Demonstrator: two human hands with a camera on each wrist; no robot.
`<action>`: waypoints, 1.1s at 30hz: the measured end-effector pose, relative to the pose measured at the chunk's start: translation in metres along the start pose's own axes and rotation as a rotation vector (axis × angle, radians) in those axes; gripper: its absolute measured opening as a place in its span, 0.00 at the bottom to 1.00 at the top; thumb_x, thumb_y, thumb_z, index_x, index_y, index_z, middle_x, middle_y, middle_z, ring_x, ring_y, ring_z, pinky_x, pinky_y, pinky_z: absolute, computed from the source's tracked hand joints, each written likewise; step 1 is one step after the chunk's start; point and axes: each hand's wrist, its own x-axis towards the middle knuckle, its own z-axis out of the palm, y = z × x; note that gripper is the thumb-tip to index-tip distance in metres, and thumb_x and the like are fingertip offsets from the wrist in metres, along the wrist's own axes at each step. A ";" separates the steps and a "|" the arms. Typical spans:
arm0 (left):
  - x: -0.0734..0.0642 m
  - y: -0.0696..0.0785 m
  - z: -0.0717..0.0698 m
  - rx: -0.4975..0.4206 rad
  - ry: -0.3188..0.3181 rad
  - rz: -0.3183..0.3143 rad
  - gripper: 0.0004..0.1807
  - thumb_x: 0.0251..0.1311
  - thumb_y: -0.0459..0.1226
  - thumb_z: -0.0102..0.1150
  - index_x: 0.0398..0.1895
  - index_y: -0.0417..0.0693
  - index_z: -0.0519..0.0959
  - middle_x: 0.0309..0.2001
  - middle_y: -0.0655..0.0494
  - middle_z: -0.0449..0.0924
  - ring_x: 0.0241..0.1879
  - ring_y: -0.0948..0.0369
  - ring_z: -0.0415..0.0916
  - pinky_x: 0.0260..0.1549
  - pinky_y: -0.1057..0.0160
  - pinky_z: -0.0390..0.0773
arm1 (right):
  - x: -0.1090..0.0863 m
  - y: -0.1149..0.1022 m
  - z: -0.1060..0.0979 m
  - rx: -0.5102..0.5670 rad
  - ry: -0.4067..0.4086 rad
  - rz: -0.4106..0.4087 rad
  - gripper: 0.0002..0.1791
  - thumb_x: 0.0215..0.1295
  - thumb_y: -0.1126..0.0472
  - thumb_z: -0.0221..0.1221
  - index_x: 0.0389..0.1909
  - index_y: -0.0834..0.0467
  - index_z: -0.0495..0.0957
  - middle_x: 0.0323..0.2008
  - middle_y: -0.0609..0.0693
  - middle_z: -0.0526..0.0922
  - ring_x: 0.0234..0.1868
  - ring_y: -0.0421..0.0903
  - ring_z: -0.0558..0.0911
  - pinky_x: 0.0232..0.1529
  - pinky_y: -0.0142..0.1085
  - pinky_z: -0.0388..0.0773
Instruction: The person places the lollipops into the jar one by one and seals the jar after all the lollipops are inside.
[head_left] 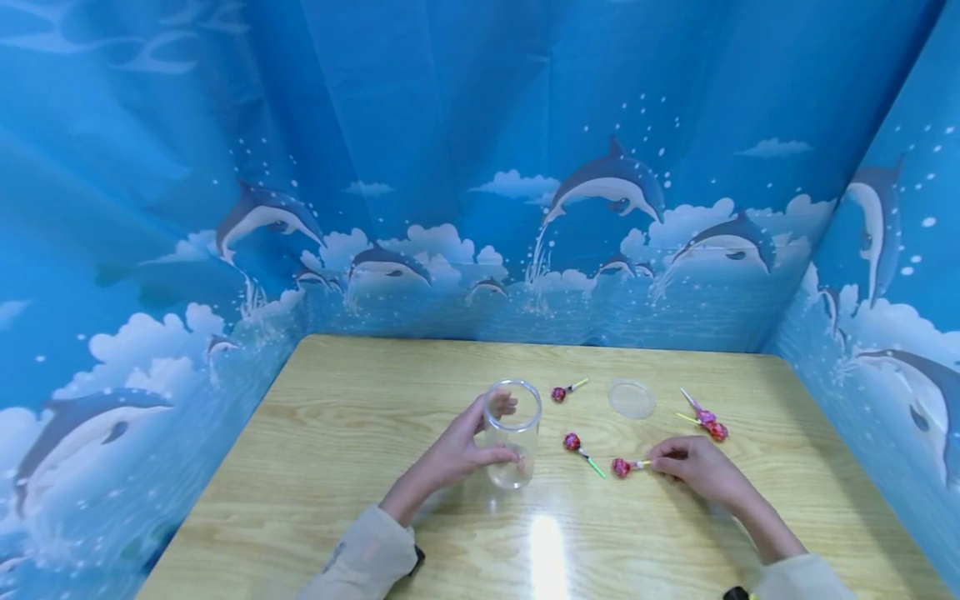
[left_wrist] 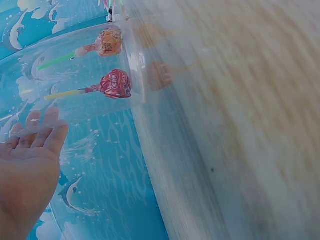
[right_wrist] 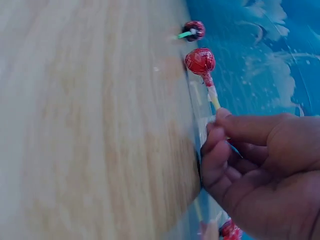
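A clear plastic jar (head_left: 512, 442) stands upright on the table without its lid. My left hand (head_left: 468, 442) grips its side, thumb in front and fingers behind. In the left wrist view, the left hand (left_wrist: 32, 160) is beside the transparent wall, where a green-stick lollipop (left_wrist: 110, 42) and a yellow-stick lollipop (left_wrist: 116, 84) show. Thumb and fingertips of my right hand (head_left: 697, 467) pinch the yellow stick of a red-wrapped lollipop (head_left: 621, 467). Seen from the right wrist, that red lollipop (right_wrist: 200, 61) points its round head away from the right hand (right_wrist: 260, 160).
Between jar and right hand lies a green-stick lollipop (head_left: 572, 442). Farther back are another lollipop (head_left: 558, 394) and a clear round lid (head_left: 632, 400). Two more lollipops, one pink (head_left: 705, 416) and one red (head_left: 717, 432), lie together at the right. A dolphin-printed curtain (head_left: 450, 167) surrounds the wooden table (head_left: 360, 408).
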 end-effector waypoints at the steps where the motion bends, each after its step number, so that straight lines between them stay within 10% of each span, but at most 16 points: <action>1: 0.000 0.000 0.000 0.000 0.001 0.000 0.46 0.54 0.34 0.77 0.76 0.50 0.63 0.70 0.48 0.72 0.70 0.51 0.68 0.72 0.46 0.64 | -0.002 0.001 -0.002 0.064 -0.018 0.015 0.09 0.71 0.66 0.63 0.44 0.69 0.83 0.31 0.52 0.83 0.29 0.39 0.76 0.27 0.31 0.77; 13: -0.002 0.001 0.000 0.008 0.001 0.003 0.46 0.55 0.35 0.77 0.76 0.50 0.63 0.70 0.47 0.72 0.70 0.51 0.68 0.72 0.45 0.64 | -0.021 -0.047 -0.012 0.935 -0.167 -0.181 0.15 0.80 0.73 0.48 0.47 0.63 0.84 0.38 0.49 0.85 0.38 0.38 0.82 0.40 0.28 0.83; 33: -0.001 0.003 0.000 0.011 0.006 -0.006 0.45 0.54 0.36 0.78 0.75 0.52 0.64 0.69 0.48 0.73 0.70 0.50 0.69 0.71 0.42 0.65 | 0.002 -0.141 0.014 0.980 -0.133 -0.269 0.11 0.79 0.69 0.52 0.46 0.62 0.84 0.39 0.50 0.85 0.37 0.40 0.82 0.36 0.28 0.81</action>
